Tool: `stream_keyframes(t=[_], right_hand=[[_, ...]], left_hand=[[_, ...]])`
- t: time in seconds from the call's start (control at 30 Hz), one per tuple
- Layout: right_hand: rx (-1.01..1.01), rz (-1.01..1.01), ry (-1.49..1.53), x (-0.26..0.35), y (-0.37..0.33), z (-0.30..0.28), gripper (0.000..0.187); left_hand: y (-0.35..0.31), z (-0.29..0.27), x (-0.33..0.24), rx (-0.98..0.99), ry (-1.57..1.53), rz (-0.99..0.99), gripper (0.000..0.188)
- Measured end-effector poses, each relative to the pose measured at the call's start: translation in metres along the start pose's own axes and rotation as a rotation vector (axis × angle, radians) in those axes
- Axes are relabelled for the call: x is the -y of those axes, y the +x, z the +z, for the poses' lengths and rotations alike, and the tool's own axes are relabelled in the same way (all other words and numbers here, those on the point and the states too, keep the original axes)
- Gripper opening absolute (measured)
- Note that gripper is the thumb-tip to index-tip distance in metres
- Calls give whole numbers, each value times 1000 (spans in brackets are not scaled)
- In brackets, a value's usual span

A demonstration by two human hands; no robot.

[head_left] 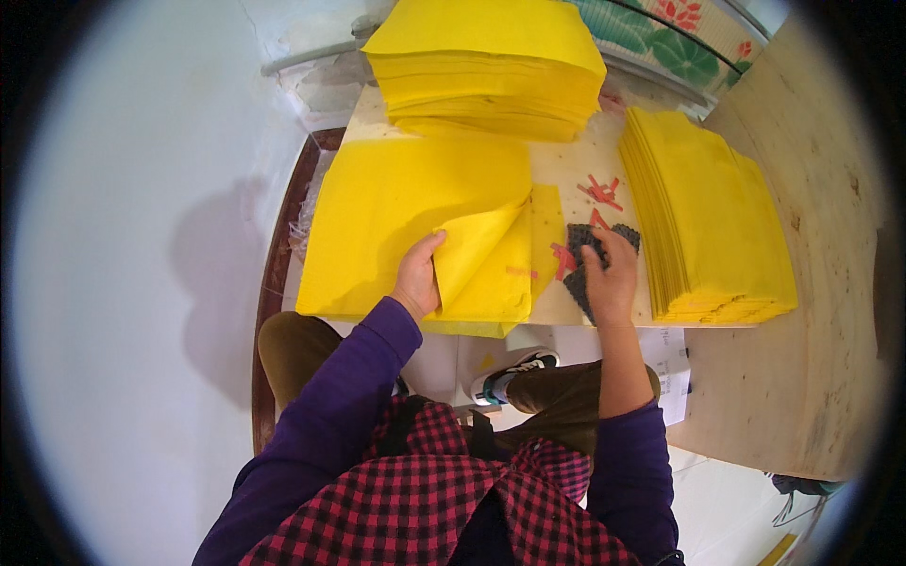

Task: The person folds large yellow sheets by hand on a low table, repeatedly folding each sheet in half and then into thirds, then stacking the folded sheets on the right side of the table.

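Observation:
My left hand grips the folded-back edge of a yellow fabric sheet, thumb on top. The sheet is the top layer of a flat pile at the table's front; its right front corner curls up, with a faint reddish mark on the layer beneath. To the right, my right hand bends its fingers down onto a dark grey, bumpy-textured pad. Whatever lies between those fingertips is hidden. Small red strips are scattered around the pad, and more red strips touch its left edge.
A tall stack of yellow fabric stands at the back of the wooden table. Another yellow stack is on the right, beside a wooden panel. A white wall rises at left. My legs are under the table's front edge.

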State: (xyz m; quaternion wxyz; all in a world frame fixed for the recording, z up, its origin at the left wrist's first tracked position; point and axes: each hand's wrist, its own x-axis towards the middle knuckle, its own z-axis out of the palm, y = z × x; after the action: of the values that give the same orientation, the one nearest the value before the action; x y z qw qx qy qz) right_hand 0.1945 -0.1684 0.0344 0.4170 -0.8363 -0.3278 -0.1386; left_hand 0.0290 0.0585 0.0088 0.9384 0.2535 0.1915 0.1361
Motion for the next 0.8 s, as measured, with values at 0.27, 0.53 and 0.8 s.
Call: stream_keyframes(t=[0.27,0.53,0.8], right_hand=[[359,-304,68,75,31,54,77],[628,-278,-34,73,47,55,77],[512,-544,-69,63,32,45,48]], left_hand=[[-1,2,1,26,107,50,40],[1,0,9,171,214,166,56],[4,-2,10,228,245,190,63]])
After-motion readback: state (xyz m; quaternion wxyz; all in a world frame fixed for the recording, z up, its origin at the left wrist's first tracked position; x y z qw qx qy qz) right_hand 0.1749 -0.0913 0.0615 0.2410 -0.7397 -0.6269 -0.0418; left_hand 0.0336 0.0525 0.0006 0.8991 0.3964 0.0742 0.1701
